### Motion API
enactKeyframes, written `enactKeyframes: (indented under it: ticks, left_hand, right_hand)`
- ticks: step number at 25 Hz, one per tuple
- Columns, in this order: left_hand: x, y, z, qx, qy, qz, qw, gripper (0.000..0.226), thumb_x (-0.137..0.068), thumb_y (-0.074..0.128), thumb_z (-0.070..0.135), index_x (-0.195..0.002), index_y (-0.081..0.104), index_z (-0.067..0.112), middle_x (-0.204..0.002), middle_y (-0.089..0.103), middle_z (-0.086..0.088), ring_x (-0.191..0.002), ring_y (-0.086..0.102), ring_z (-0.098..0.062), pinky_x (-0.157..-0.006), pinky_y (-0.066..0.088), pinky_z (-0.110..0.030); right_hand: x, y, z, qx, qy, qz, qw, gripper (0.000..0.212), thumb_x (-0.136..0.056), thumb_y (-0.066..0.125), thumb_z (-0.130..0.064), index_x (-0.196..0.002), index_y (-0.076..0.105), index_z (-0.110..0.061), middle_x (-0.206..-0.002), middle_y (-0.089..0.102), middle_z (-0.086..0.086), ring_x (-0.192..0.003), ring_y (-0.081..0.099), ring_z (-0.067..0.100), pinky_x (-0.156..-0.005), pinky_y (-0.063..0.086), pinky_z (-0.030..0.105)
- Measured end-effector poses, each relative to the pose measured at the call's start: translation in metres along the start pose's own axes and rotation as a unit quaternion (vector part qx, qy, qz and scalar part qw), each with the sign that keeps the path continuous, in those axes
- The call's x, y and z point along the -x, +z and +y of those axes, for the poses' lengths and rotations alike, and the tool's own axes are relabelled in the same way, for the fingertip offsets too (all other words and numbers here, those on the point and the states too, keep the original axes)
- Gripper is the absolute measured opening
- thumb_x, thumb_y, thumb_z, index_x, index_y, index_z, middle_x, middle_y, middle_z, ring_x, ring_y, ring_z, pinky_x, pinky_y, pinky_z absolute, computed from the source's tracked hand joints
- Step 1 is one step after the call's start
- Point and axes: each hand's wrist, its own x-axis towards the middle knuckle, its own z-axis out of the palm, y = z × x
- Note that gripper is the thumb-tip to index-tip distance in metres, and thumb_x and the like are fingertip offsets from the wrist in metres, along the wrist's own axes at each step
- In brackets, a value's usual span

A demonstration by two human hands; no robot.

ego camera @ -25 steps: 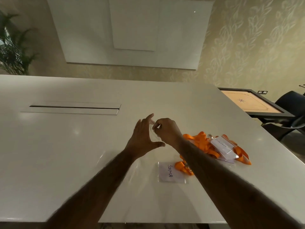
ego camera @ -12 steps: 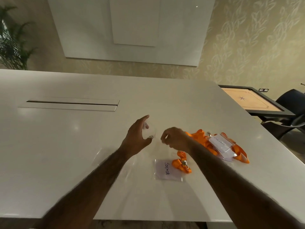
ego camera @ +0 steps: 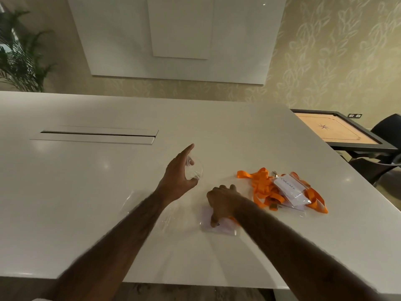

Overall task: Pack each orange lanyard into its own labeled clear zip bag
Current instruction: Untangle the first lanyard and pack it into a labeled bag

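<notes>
Pinching the mouth of a clear zip bag (ego camera: 194, 170) with left hand (ego camera: 179, 178), index finger out, above the white table (ego camera: 86, 192). Right hand (ego camera: 223, 200) down on a labeled bag (ego camera: 225, 228), fingertips touching the label; can't tell if gripping. Orange strap (ego camera: 234, 218) poking out under the wrist. Further right: orange lanyard pile (ego camera: 263, 186), second labeled bag (ego camera: 291, 191) on top.

Orange lanyards (ego camera: 263, 187), white glossy table (ego camera: 86, 192), leaf-patterned beige wallpaper (ego camera: 325, 51), green plant (ego camera: 19, 55)

The right hand (ego camera: 223, 200) hides most of the label (ego camera: 226, 227).
</notes>
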Motion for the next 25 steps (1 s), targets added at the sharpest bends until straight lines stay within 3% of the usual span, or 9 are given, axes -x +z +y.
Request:
enactKeyframes:
  ticks: [5,9,13,17,21,25]
  left_hand:
    - [0.006,-0.003,0.001,-0.014,-0.003,0.001,1.000,0.092,-0.077,0.079,0.018,-0.155,0.030,0.022,-0.103,0.055,0.004,-0.101,0.054,-0.019,-0.099,0.046,-0.039]
    - [0.010,-0.005,-0.001,-0.022,-0.008,-0.008,1.000,0.095,-0.078,0.080,0.019,-0.157,0.027,0.021,-0.106,0.055,0.004,-0.102,0.053,-0.016,-0.100,0.046,-0.037]
    - [0.011,-0.009,-0.003,-0.033,-0.016,-0.014,0.999,0.097,-0.078,0.080,0.019,-0.158,0.025,0.020,-0.108,0.056,0.002,-0.104,0.054,-0.016,-0.101,0.046,-0.039]
    - [0.009,-0.010,-0.002,-0.039,-0.011,-0.013,0.999,0.097,-0.079,0.080,0.018,-0.158,0.024,0.017,-0.108,0.056,0.001,-0.103,0.053,-0.016,-0.101,0.045,-0.039]
    - [0.007,-0.010,-0.001,-0.036,-0.015,-0.011,0.999,0.095,-0.079,0.079,0.014,-0.158,0.025,0.016,-0.108,0.057,-0.001,-0.104,0.054,-0.019,-0.101,0.045,-0.040]
    - [0.005,-0.015,-0.006,-0.046,-0.018,-0.001,0.999,0.097,-0.079,0.081,0.014,-0.158,0.025,0.013,-0.108,0.057,-0.003,-0.103,0.055,-0.022,-0.099,0.047,-0.039]
  right_hand:
    - [-0.003,0.002,0.008,-0.065,0.005,-0.009,0.998,0.057,-0.061,0.088,-0.041,-0.097,0.050,-0.020,-0.103,0.060,0.004,-0.095,0.046,0.023,-0.081,0.030,0.041]
    - [-0.003,-0.006,0.015,-0.170,0.002,0.006,0.985,0.031,-0.074,0.081,-0.022,-0.095,0.058,-0.017,-0.094,0.058,-0.005,-0.093,0.053,0.019,-0.082,0.037,0.037]
    - [-0.003,-0.017,0.023,-0.286,-0.009,0.046,0.957,0.025,-0.078,0.078,-0.006,-0.101,0.070,-0.006,-0.085,0.057,-0.005,-0.084,0.055,0.016,-0.064,0.043,0.023]
    - [-0.004,-0.022,0.030,-0.347,-0.004,0.047,0.937,0.023,-0.080,0.079,-0.007,-0.102,0.075,-0.007,-0.088,0.069,0.003,-0.080,0.060,0.013,-0.063,0.045,0.017]
    - [-0.004,-0.025,0.041,-0.468,0.014,0.047,0.882,0.010,-0.082,0.077,-0.006,-0.089,0.071,-0.010,-0.081,0.066,0.007,-0.071,0.056,0.019,-0.064,0.045,0.032]
    - [-0.003,-0.039,0.056,-0.490,0.070,0.144,0.857,0.005,-0.087,0.070,-0.011,-0.092,0.072,-0.011,-0.079,0.067,0.006,-0.068,0.057,0.019,-0.055,0.041,0.024]
